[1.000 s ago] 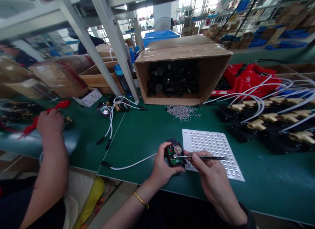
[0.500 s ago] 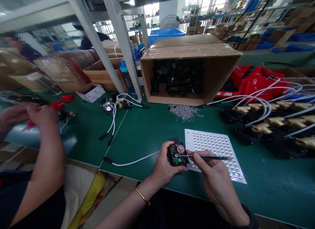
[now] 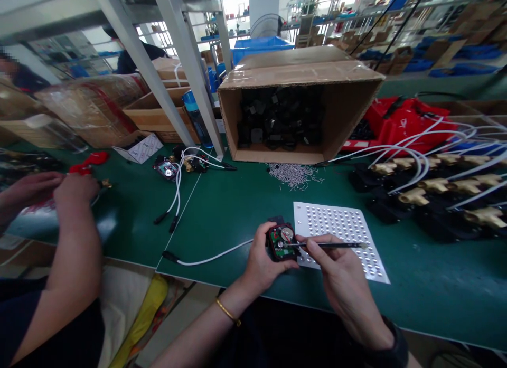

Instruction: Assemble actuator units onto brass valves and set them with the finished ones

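Observation:
A black housing with a green circuit board (image 3: 282,241) sits in my left hand (image 3: 262,260), whose thumb and fingers wrap its left and lower sides. A white cable (image 3: 216,258) runs from it leftward across the green table (image 3: 233,199). My right hand (image 3: 336,267) pinches a thin dark rod-like tool (image 3: 332,245), its tip over the circuit board. Partly under my right hand lies a white sheet (image 3: 336,212) with rows of round silvery pieces. Behind it is a pile of small metal pins (image 3: 295,175).
An open cardboard box (image 3: 227,125) of black parts stands at the back. Black units with brass fittings (image 3: 414,196) and white cables fill the right, near a red bin (image 3: 396,125). Another person's hands (image 3: 75,191) work at the left. Metal posts (image 3: 194,77) rise behind the table.
The whole view has shifted slightly. My left hand still holds the housing, and the tool in my right hand has tilted a little flatter over the board.

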Tool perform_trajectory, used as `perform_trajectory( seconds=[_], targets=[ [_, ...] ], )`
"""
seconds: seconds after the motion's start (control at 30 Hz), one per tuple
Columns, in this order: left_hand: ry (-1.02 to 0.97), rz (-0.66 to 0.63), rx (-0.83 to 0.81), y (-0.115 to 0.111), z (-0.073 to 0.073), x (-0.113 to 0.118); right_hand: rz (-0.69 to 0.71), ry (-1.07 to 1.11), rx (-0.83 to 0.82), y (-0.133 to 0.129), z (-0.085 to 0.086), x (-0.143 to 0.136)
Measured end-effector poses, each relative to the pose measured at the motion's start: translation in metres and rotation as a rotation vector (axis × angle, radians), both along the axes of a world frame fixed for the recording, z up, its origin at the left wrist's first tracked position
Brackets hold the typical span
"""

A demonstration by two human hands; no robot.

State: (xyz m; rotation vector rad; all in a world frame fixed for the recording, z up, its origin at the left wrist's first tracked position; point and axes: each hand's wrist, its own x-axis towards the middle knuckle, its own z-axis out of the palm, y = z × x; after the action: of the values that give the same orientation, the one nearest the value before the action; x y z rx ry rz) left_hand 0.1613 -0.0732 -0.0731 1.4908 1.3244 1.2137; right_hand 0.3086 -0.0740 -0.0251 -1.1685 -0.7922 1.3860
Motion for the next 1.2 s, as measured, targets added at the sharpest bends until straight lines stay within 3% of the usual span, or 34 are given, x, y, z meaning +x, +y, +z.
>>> perform_trajectory(
  seconds=[0.33,0.53,0.73,0.83,0.9,1.03,1.1,1.17,1.2],
  targets=[
    [-0.008,-0.068,-0.004,-0.002,0.002,-0.003,0.013,-0.001,0.006,0.003,-0.001,0.003],
    [0.106,-0.035,0.147,-0.001,0.009,-0.006,0.028,-0.025,-0.002,0.004,0.001,0.005],
    [0.079,-0.059,0.280,-0.002,0.001,-0.005,0.022,-0.047,0.004,0.009,0.001,0.007],
    [0.204,-0.092,0.416,-0.002,0.000,-0.006,0.034,-0.095,0.020,0.009,0.003,0.003],
    [0.299,-0.114,0.428,0.001,0.002,-0.007,0.028,-0.215,0.107,0.003,0.009,0.001],
    [0.335,-0.087,0.403,0.007,0.002,-0.011,-0.119,-0.574,0.494,-0.007,0.032,0.014],
    [0.319,-0.056,0.389,0.009,-0.001,-0.013,-0.291,-0.689,0.608,0.012,0.044,0.028],
    [0.307,-0.066,0.399,0.010,-0.007,-0.014,-0.455,-0.825,0.612,0.055,0.053,0.037],
    [0.299,-0.070,0.405,0.010,-0.010,-0.014,-0.469,-0.930,0.572,0.085,0.054,0.038]
  ],
)
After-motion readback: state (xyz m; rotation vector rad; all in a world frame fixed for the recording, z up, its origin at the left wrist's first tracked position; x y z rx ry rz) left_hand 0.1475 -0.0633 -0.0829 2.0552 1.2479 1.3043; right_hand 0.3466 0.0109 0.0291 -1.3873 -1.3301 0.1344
